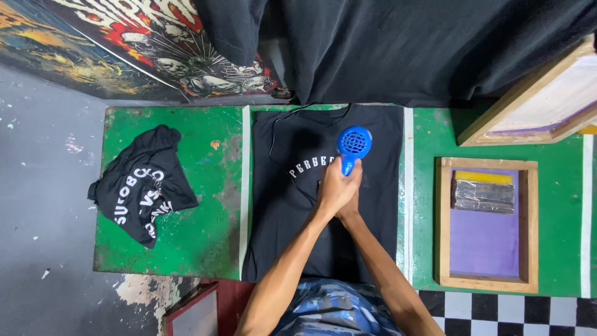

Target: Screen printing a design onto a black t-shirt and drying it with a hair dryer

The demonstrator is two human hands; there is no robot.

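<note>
A black T-shirt (292,218) with arched white lettering lies flat on a board on the green table (199,230). My left hand (336,186) grips the handle of a blue hair dryer (354,142), whose round grille hangs just above the lettering. The dryer's thin black cord (272,149) loops over the shirt's left side. My right hand (354,210) sits tucked under and behind the left hand, mostly hidden; I cannot tell what it holds.
A crumpled black printed shirt (144,183) lies at the table's left. A wooden printing screen (488,224) with purple mesh holds a squeegee (485,193) at the right. Another wooden frame (541,99) leans at the top right. Black cloth (404,43) hangs behind.
</note>
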